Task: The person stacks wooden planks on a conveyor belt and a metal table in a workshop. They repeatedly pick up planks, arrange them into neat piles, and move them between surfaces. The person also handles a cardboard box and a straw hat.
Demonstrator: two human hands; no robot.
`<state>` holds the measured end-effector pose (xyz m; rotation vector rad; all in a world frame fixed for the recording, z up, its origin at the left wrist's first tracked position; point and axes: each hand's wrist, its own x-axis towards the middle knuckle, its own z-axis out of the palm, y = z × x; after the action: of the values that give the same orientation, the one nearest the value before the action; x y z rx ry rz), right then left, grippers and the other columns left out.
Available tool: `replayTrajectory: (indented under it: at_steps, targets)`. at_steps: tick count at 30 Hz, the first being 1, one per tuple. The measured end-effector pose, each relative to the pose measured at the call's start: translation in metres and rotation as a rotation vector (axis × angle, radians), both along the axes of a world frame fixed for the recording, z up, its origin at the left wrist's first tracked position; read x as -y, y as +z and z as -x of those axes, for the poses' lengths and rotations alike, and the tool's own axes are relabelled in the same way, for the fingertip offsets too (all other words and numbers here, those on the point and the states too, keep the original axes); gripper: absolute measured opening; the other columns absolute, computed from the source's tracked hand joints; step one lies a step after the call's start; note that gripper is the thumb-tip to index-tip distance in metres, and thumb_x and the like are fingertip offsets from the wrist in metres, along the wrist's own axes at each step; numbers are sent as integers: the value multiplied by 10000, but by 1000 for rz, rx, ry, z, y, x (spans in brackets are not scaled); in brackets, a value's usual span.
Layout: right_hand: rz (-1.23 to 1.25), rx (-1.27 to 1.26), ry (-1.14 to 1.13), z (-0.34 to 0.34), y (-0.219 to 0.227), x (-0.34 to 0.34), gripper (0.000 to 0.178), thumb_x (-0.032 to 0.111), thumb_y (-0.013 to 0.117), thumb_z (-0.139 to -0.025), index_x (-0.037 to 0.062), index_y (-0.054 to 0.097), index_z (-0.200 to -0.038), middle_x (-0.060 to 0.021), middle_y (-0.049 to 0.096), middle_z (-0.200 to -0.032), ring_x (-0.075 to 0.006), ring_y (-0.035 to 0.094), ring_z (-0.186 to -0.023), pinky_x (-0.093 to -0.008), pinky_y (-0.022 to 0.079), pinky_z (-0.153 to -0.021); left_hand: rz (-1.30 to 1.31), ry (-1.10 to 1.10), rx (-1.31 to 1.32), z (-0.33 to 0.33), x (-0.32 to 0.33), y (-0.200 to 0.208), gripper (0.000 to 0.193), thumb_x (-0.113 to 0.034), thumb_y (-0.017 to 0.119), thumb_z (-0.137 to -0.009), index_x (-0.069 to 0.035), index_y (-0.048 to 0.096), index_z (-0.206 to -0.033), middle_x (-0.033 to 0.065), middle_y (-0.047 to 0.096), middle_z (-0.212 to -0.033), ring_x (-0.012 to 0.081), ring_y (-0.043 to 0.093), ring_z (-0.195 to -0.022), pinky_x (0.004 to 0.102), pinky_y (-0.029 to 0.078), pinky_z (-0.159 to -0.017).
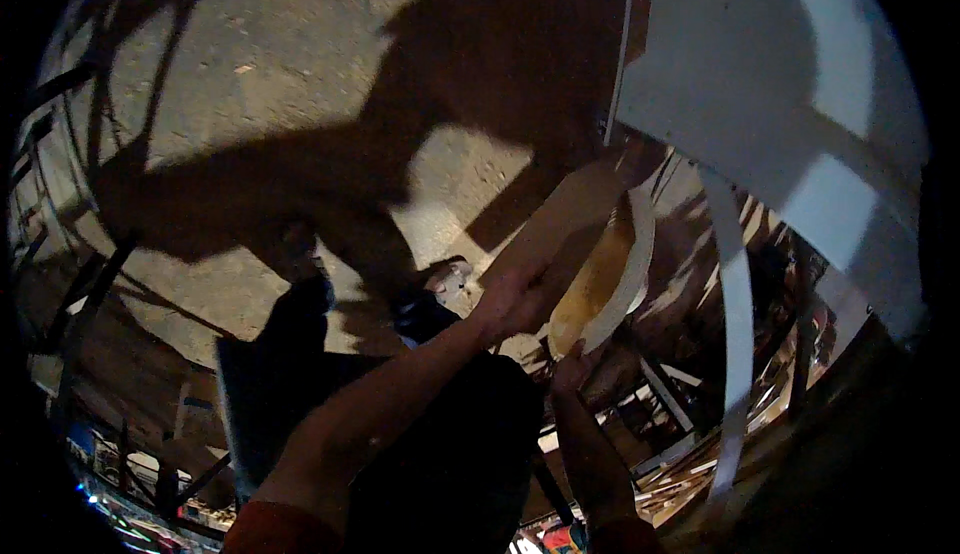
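A curved wooden piece (591, 294) is between my hands, with a yellowish hollow inner face and a pale, thick rim. Its near end lies in my right hand (580, 372), closed with the thumb against the rim. My left hand (512, 302) is at its left side, by a flat, dull brown part (565, 222) stretching away to the upper right. Shadow hides most of the left fingers, and I cannot tell whether they grip the wood or whether the flat part belongs to the same piece.
A large pale panel or tabletop (730, 84) fills the upper right, with a light, narrow leg (735, 324) below it. Wood strips and scraps (690, 469) lie in a heap at the lower right. Rough, dusty ground (290, 44) carries broad shadows. Dark metal frames (95, 294) stand at the left.
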<state>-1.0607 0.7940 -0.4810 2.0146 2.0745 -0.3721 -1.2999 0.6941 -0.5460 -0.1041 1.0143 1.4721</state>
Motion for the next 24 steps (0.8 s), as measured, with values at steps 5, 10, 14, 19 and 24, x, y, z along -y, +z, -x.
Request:
replayTrajectory:
  at_steps: [5,10,14,19,24]
  targets:
    - [117,-100,-26,138,100,49,626,397,561,-1089,-39,468,-1529,-275,589,-1425,-418,594,-1270,-496,451,-1094,133,-160,-271,101,103,109,308,-202,627,-1042,-19,643,-1289,93,715,-1171,183,670,-1069,344,536,-919]
    - [229,-123,48,217,167,52,516,359,559,-1094,-34,597,-1426,-268,681,-1297,-412,643,-1189,-488,486,-1034,143,451,-168,132,207,177,333,-219,653,-987,18,664,-1221,74,720,-1020,145,650,-964,315,524,-850]
    - [344,-212,266,277,221,44,514,379,583,-1082,-55,602,-1358,-271,659,-1310,-399,627,-1193,-463,477,-1020,448,427,-392,182,292,174,456,-340,657,-971,44,675,-1216,99,734,-1031,170,653,-990,347,525,-861]
    - [310,-297,290,306,165,22,544,422,597,-1081,-72,601,-1310,-210,659,-1237,-337,615,-1107,-463,476,-984,-87,868,-187,262,358,84,549,-443,694,-981,-26,628,-1333,28,672,-1045,145,650,-1001,343,529,-873]
    - [355,-730,68,340,174,37,595,343,624,-1088,-20,473,-1534,-153,569,-1503,-302,575,-1321,-441,466,-1125,-36,671,-265,364,314,48,275,-378,604,-1055,-115,589,-1135,-20,548,-890,114,568,-794,266,455,-642]
